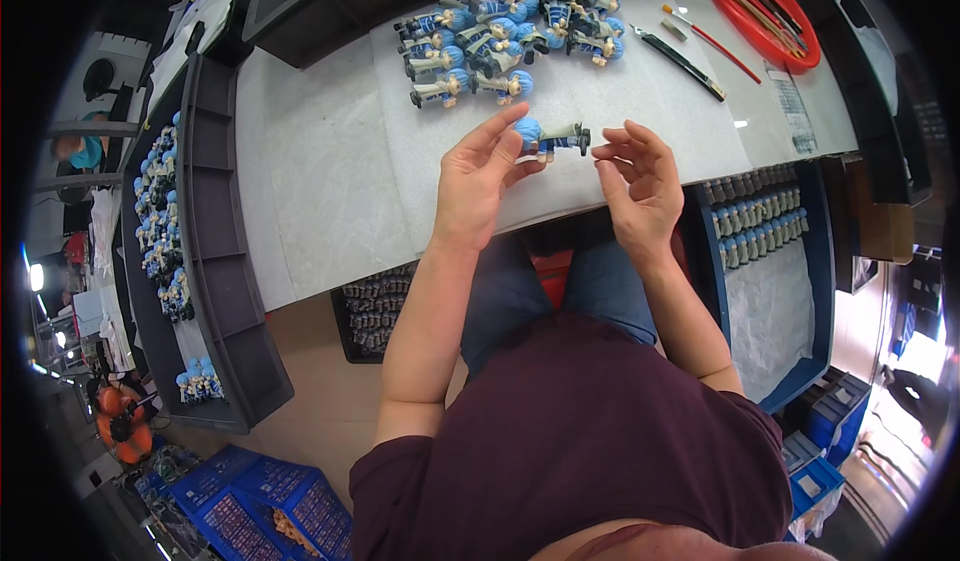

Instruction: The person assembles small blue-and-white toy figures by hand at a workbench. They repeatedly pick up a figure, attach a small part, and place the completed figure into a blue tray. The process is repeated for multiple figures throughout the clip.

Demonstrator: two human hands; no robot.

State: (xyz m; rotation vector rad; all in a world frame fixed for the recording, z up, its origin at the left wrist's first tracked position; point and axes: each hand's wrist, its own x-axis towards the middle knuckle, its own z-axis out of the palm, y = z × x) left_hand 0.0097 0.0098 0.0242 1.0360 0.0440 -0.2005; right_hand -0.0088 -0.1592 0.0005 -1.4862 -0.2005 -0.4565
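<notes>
Blue-domed figurine (551,143) pinched in left hand (474,183).

1 head-worn fisheye view, the left of 2, looks steeply down from close above the shirt (580,431), past the left hand (474,183) and right hand (645,196), across the table (320,151).

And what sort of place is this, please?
Probably a workshop or factory for small figurines: many blue-haired figurines lie on the worktable, more are heaped in a dark tray on the left, and thin brush-like tools lie in a red dish.
</notes>
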